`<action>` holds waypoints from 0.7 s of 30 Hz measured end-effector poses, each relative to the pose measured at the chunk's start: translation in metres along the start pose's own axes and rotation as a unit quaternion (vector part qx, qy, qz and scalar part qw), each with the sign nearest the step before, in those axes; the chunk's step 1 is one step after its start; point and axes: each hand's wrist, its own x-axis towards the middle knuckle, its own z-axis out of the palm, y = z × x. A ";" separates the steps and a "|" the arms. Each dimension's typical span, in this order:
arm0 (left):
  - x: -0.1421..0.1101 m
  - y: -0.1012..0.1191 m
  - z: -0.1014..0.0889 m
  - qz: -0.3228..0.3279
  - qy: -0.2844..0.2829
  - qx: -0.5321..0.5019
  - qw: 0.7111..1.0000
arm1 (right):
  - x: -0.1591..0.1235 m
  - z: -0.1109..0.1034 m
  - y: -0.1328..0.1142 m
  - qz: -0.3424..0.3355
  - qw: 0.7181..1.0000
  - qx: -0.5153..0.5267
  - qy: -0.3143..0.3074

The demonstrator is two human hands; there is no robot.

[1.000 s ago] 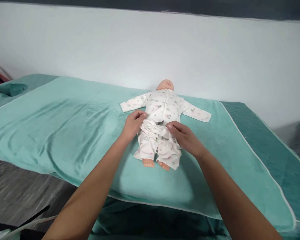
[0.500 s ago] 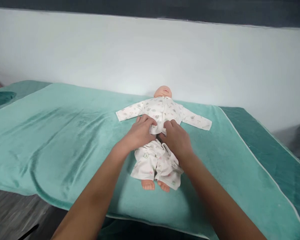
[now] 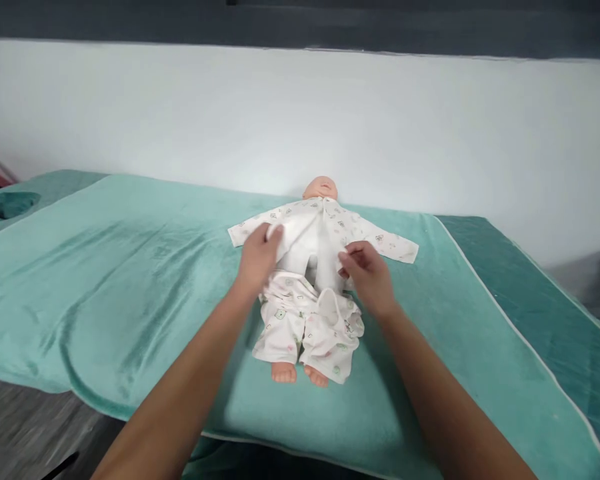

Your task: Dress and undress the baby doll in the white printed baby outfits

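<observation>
Doll (image 3: 320, 187): trousers (image 3: 280, 328) hide legs.
Shirt (image 3: 347, 225) on doll: print indistinct.
Left hand (image 3: 258, 259): pinching shirt edge.
Right hand (image 3: 373, 279): pinching opposite edge.

Glowing brightest on the wall (image 3: 280, 127) beyond the left hand (image 3: 256, 261) and right hand (image 3: 371, 280), dimming toward the corners. Casting soft shadows on the blanket (image 3: 175, 307) nearer than both hands. Blurring slightly at the left hand; losing detail on the floor (image 3: 25, 427) leftward.
</observation>
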 end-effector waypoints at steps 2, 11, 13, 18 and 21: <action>0.010 -0.018 -0.010 -0.080 0.057 -0.186 0.978 | 0.001 -0.018 0.009 0.028 0.993 0.084 0.083; 0.014 -0.081 -0.051 -0.194 0.079 -0.431 0.878 | -0.024 -0.128 0.062 0.157 0.957 -0.169 0.178; 0.012 -0.082 -0.052 -0.188 0.102 -0.425 0.880 | -0.032 -0.139 0.063 0.160 0.947 -0.193 0.200; 0.011 -0.085 -0.044 -0.164 0.162 -0.351 0.907 | -0.042 -0.139 0.055 0.162 0.924 -0.271 0.215; 0.008 -0.090 -0.039 -0.132 0.216 -0.185 0.949 | -0.045 -0.129 0.051 0.168 0.896 -0.375 0.169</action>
